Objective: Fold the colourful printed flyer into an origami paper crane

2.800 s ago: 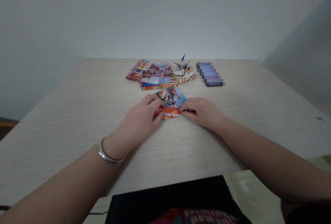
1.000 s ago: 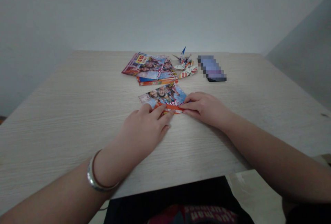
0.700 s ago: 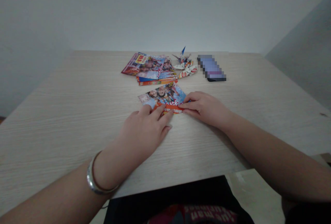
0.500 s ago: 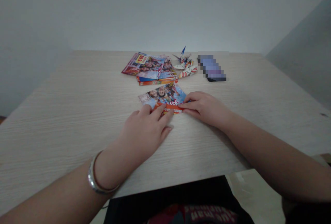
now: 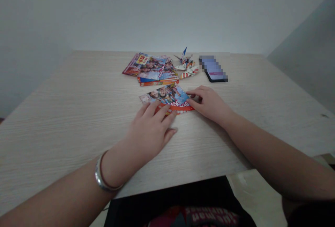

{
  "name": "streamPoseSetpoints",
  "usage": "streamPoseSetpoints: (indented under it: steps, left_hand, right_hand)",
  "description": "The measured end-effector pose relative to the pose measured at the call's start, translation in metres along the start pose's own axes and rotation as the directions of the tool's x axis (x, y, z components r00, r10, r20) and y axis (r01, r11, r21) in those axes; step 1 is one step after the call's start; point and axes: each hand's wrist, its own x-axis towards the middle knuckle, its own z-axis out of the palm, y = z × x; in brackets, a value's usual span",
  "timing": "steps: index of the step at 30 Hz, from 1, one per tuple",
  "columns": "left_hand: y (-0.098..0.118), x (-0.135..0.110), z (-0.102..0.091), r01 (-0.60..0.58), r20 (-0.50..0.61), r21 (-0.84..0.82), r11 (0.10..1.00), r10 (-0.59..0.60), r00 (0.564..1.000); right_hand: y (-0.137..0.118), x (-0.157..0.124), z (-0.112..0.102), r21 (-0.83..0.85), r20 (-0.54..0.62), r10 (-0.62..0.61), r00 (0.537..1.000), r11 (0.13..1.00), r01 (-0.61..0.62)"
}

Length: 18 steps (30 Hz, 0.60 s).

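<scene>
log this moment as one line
left hand: flat on leaflet | right hand: at leaflet's right edge | beyond leaflet: stack, folded paper, phone

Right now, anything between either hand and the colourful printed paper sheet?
Nothing visible: the left hand rests on the colourful printed paper sheet, and the right hand touches its right end. The stack of glossy leaflets lies beyond it, not between.

Phone (image 5: 214,69) on my table (image 5: 78,97), far side, just right of folded paper pieces (image 5: 192,71). Leaflet stack (image 5: 157,70), fanned out, left of those. Pale wall (image 5: 167,14) facing me.
</scene>
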Motion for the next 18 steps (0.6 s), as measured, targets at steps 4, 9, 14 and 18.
streamPoseSetpoints:
  steps: [4,9,14,18]
  left_hand:
    - [-0.001,-0.001,0.004,-0.058,0.006,-0.040,0.998,0.058,0.998]
    - [-0.001,-0.001,0.003,-0.064,0.049,-0.076,0.995,0.068,0.997]
    - [-0.001,0.000,0.001,-0.059,0.056,-0.075,0.995,0.063,0.996]
    - [-0.001,-0.002,0.003,-0.073,0.036,-0.067,0.995,0.076,0.996]
  right_hand:
    - [-0.002,0.001,0.001,0.248,0.036,0.097,0.995,0.963,-0.103]
    - [-0.006,-0.002,0.003,0.495,0.009,0.142,0.990,0.860,-0.128]
    - [-0.010,-0.006,-0.003,0.350,-0.059,-0.165,0.985,0.920,0.175]
    - [-0.009,-0.011,-0.008,0.171,0.050,-0.389,0.920,0.911,0.375]
